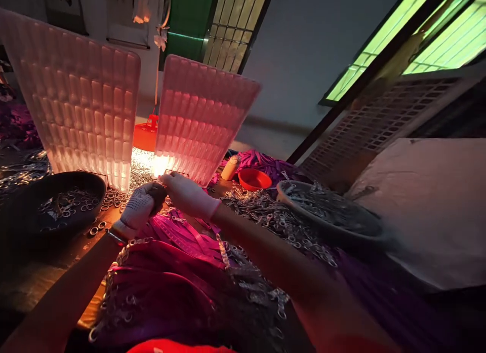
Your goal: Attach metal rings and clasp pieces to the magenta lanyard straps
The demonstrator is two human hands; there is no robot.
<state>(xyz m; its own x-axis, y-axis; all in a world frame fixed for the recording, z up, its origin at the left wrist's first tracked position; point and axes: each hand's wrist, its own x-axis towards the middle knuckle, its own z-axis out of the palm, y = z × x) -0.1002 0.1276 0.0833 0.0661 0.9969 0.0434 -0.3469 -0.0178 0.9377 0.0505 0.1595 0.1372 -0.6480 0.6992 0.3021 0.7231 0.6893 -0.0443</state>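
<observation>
My left hand (137,210), in a white dotted glove, has its fingers curled in a pinch. My right hand (187,193), gloved in white, meets it under the lamp with its fingers closed too. Whatever sits between the fingertips is small and hidden. Just below both hands lie purple straps (178,236), spread toward me over my lap. Metal rings and clasps line a chain-like edge (223,250) of the straps. Loose metal rings (114,197) are scattered on the wooden table to the left of my left hand.
A red lamp (145,135) glows between two ribbed translucent panels (91,100) (205,110). At left stands a dark basin (23,211) with rings inside. To the right are a pile of metal clasps (266,216), a red bowl (255,180), a bottle (230,168) and a grey basin (322,219) of clasps.
</observation>
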